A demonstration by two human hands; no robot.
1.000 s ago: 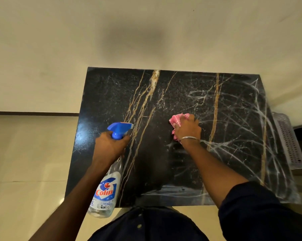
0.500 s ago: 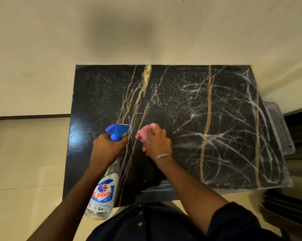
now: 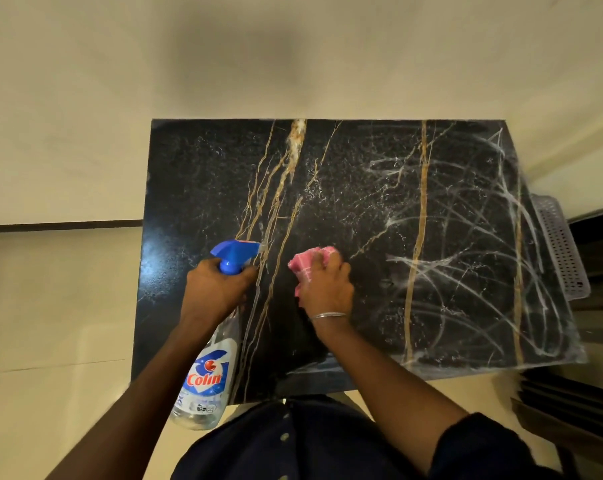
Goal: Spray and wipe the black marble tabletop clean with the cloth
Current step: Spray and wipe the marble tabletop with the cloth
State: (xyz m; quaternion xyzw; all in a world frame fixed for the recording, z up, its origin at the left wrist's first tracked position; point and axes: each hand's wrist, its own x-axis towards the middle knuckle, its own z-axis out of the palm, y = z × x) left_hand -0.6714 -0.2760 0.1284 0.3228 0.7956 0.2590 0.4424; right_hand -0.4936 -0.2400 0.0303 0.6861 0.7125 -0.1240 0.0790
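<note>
The right hand (image 3: 328,289) presses a bunched pink cloth (image 3: 308,263) flat against the black marble tabletop (image 3: 362,209) near its middle, fingers closed down over the fabric. The left hand (image 3: 217,289) is wrapped tight around the neck of the Colin spray bottle (image 3: 206,372), held above the tabletop's left half. One finger seems to sit by the trigger, though I cannot tell whether it is squeezing.

The main risk is uneven coverage — whitish smears and curved streaks cover the right half of the marble, and a cloth wadded this small may just push residue around rather than lift it. A stray spray could also wet the right hand, since the blue nozzle (image 3: 236,252) sits just beside the cloth.

The bottle's long axis runs from its base near the person's body up and away — slightly tilted — with the nozzle pointing right, toward the cloth.
</note>
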